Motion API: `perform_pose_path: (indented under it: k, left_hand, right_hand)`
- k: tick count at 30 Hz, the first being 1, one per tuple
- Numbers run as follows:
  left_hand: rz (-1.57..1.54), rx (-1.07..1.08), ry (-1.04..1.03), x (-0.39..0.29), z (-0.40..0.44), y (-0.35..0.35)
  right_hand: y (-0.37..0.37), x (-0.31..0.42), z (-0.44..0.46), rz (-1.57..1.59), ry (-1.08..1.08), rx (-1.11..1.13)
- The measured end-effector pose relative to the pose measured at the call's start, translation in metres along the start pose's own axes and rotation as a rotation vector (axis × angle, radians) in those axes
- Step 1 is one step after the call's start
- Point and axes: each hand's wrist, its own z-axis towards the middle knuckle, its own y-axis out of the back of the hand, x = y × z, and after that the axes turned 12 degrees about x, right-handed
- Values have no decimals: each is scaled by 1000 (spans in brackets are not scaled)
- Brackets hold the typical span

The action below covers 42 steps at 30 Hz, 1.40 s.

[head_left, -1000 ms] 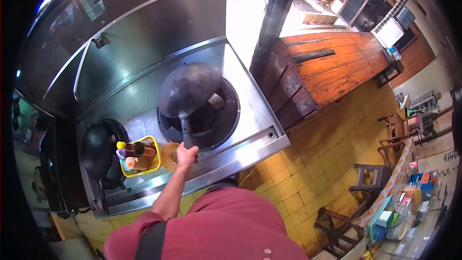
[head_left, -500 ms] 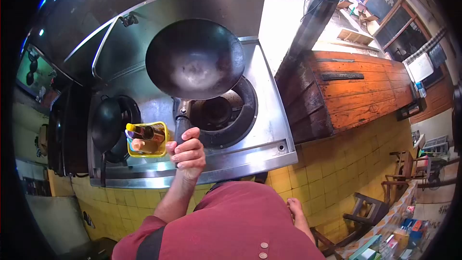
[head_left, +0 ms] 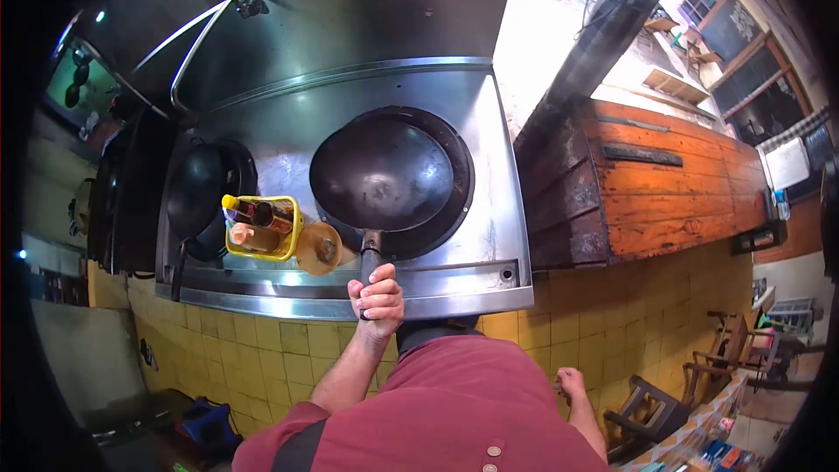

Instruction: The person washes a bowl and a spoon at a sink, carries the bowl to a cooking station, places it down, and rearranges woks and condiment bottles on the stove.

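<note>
A dark wok (head_left: 382, 177) sits over the black burner ring (head_left: 463, 170) on the steel stove (head_left: 288, 127), its inside facing up. Its handle points toward me, and my left hand (head_left: 380, 300) is wrapped round it. Just left of the handle is a round tan bowl (head_left: 320, 249) with something small in it. Beside that stands a yellow basket (head_left: 299, 225) of sauce bottles. My right hand (head_left: 570, 382) hangs low at my right side, its fingers curled, apart from any object; whether it holds anything is too small to tell.
A second wok (head_left: 194, 192) rests on the left burner. A bent metal pipe (head_left: 186, 70) rises behind it. To the right stands an orange wooden table (head_left: 690, 188) beside a dark post (head_left: 603, 31). A stool (head_left: 648, 409) is on the yellow tiled floor at lower right.
The wok was tipped with its underside showing, then raised with its inside visible; now it is down on the burner. My right hand has come into view.
</note>
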Motion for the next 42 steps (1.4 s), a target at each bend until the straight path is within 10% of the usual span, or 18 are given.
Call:
perform_pose_path:
  k: [26, 36, 42]
  left_hand:
    - [387, -309, 270, -120, -76, 62]
    - [1421, -1211, -140, -47, -113, 12]
    - [1645, -1559, 162, -32, -202, 39]
  right_hand:
    - [32, 18, 45, -109, 136, 159]
    - [-7, 11, 69, -228, -72, 375]
    - [-34, 66, 90, -254, 80, 450]
